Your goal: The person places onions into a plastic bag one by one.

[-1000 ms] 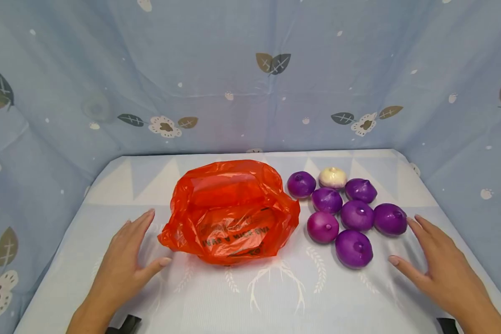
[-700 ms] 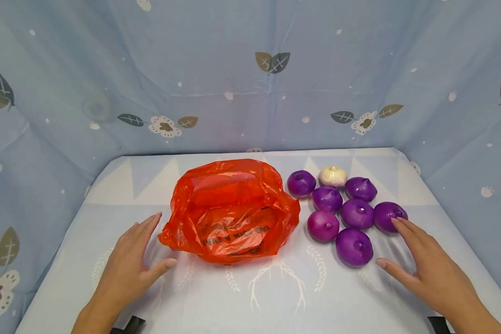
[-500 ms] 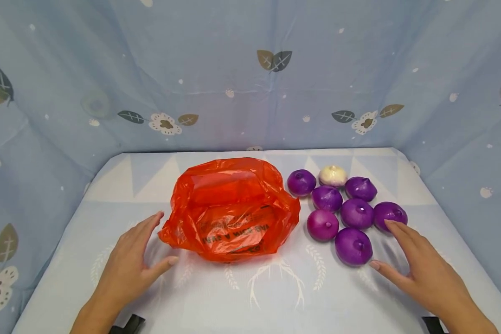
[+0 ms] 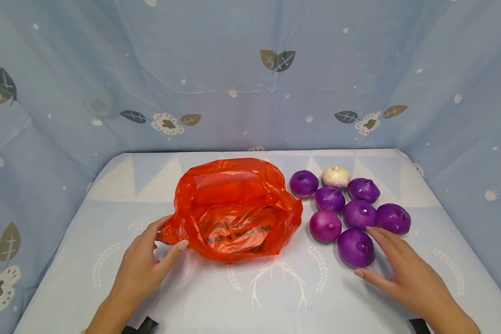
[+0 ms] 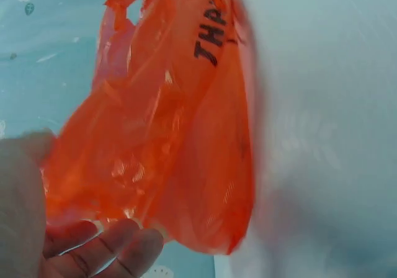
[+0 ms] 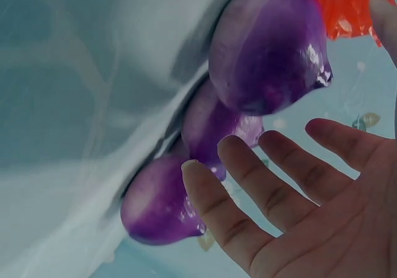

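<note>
A crumpled red plastic bag (image 4: pixel 238 208) with dark print lies at the middle left of the table, its mouth spread wide. My left hand (image 4: pixel 144 264) is at its left corner, thumb in front and fingers beyond; in the left wrist view the bag's film (image 5: pixel 142 147) lies between thumb and fingertips, which are not closed together. To the right sit several glossy purple onions (image 4: pixel 360 215). My right hand (image 4: pixel 405 273) is spread beside the front purple onion (image 4: pixel 356 248), thumb and index finger close to its right side. Whether they touch it I cannot tell.
One pale onion (image 4: pixel 336 177) sits at the back of the group, and a pinker onion (image 4: pixel 325 227) lies nearest the bag. The patterned white table (image 4: pixel 217 301) is bounded by a blue leaf-print curtain (image 4: pixel 234 69) behind and at the sides.
My left hand has moved right to the bag's corner. My right hand has moved left, from beside the far-right onion to the front one. The bag and onions stay in place.
</note>
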The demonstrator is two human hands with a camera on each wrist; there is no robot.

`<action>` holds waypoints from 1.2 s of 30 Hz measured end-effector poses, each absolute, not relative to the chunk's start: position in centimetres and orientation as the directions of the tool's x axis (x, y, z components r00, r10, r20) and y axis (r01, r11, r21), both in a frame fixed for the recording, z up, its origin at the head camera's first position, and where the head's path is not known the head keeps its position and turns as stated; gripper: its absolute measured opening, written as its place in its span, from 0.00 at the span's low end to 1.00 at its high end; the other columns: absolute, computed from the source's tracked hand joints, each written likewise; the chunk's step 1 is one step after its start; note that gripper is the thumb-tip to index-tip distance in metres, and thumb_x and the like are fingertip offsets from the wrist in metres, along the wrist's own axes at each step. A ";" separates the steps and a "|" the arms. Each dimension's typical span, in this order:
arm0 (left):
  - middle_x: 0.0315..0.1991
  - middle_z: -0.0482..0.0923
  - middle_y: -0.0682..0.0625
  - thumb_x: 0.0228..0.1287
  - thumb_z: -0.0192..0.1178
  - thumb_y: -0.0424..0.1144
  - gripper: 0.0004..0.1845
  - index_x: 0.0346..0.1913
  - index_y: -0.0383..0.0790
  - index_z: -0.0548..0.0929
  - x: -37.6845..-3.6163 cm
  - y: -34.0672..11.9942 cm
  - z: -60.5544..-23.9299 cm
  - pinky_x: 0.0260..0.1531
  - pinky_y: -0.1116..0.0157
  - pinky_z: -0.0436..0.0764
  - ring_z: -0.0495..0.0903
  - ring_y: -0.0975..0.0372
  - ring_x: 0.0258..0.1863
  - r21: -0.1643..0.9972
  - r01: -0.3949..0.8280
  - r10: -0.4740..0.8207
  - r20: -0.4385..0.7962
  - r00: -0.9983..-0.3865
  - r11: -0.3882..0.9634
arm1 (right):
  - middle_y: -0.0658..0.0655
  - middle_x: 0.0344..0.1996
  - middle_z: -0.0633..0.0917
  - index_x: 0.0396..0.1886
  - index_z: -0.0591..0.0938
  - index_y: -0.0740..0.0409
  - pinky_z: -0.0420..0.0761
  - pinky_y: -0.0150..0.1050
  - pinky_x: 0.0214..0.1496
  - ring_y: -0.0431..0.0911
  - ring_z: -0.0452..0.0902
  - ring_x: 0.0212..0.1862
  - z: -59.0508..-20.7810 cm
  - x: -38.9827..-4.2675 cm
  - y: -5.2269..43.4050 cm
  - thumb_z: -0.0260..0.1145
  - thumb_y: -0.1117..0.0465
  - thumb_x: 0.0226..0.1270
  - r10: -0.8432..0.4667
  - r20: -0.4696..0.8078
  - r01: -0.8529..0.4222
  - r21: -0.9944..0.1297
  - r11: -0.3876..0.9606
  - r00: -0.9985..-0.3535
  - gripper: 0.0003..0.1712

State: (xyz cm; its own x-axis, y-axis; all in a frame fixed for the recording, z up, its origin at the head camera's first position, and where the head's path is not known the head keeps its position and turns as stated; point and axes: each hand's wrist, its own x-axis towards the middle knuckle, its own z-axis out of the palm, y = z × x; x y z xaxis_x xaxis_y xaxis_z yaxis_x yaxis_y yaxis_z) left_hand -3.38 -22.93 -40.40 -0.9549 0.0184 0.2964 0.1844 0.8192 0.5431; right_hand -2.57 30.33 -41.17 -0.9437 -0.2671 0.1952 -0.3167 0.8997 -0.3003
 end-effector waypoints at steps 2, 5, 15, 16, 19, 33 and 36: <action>0.42 0.84 0.54 0.65 0.75 0.48 0.30 0.64 0.40 0.79 -3.6 -22.7 -40.5 0.36 0.57 0.82 0.80 0.60 0.39 0.558 0.206 0.016 0.327 -0.945 0.804 | 0.63 0.70 0.73 0.77 0.69 0.55 0.77 0.72 0.55 0.66 0.71 0.66 -41.4 -2.6 30.1 0.83 0.36 0.51 -0.276 0.200 -0.327 -0.301 0.896 -0.940 0.59; 0.37 0.83 0.58 0.65 0.75 0.43 0.21 0.56 0.41 0.82 -3.8 -22.5 -40.7 0.33 0.61 0.81 0.80 0.60 0.35 0.585 0.237 0.015 0.359 -0.933 0.776 | 0.62 0.69 0.74 0.77 0.70 0.56 0.77 0.71 0.55 0.65 0.71 0.66 -41.7 -2.8 29.8 0.83 0.36 0.51 -0.293 0.209 -0.346 -0.294 0.891 -0.933 0.58; 0.37 0.84 0.55 0.64 0.75 0.37 0.17 0.53 0.40 0.83 -3.8 -21.8 -40.6 0.33 0.72 0.79 0.79 0.56 0.35 0.649 0.232 -0.037 0.373 -0.927 0.725 | 0.60 0.68 0.74 0.73 0.73 0.58 0.79 0.68 0.56 0.62 0.72 0.65 -42.5 -3.2 29.6 0.84 0.43 0.53 -0.334 0.221 -0.386 -0.263 0.884 -0.916 0.52; 0.37 0.85 0.55 0.64 0.75 0.37 0.17 0.53 0.40 0.83 -3.8 -21.8 -40.6 0.35 0.75 0.78 0.79 0.56 0.35 0.652 0.235 -0.039 0.377 -0.925 0.721 | 0.60 0.68 0.74 0.73 0.73 0.58 0.79 0.67 0.56 0.62 0.73 0.65 -42.5 -3.2 29.6 0.85 0.45 0.53 -0.336 0.222 -0.388 -0.261 0.884 -0.915 0.51; 0.38 0.86 0.55 0.64 0.75 0.36 0.16 0.53 0.40 0.84 -3.8 -21.7 -40.5 0.40 0.80 0.76 0.80 0.58 0.36 0.659 0.239 -0.047 0.385 -0.922 0.713 | 0.61 0.68 0.73 0.74 0.73 0.58 0.79 0.68 0.55 0.63 0.73 0.65 -42.6 -3.3 29.6 0.85 0.48 0.53 -0.331 0.212 -0.380 -0.263 0.887 -0.920 0.51; 0.40 0.88 0.57 0.67 0.72 0.36 0.12 0.51 0.42 0.85 -4.1 -21.7 -40.6 0.46 0.79 0.76 0.82 0.63 0.40 0.694 0.250 -0.061 0.390 -0.919 0.675 | 0.60 0.68 0.73 0.73 0.73 0.59 0.78 0.67 0.56 0.62 0.72 0.66 -42.6 -3.4 29.3 0.85 0.50 0.53 -0.320 0.211 -0.370 -0.269 0.889 -0.923 0.50; 0.40 0.88 0.58 0.69 0.72 0.38 0.11 0.51 0.42 0.85 -4.1 -21.7 -40.7 0.48 0.79 0.78 0.83 0.63 0.40 0.699 0.228 -0.074 0.374 -0.925 0.677 | 0.60 0.67 0.74 0.72 0.74 0.60 0.79 0.67 0.56 0.62 0.74 0.65 -42.5 -3.4 29.3 0.85 0.50 0.53 -0.314 0.202 -0.361 -0.271 0.892 -0.928 0.49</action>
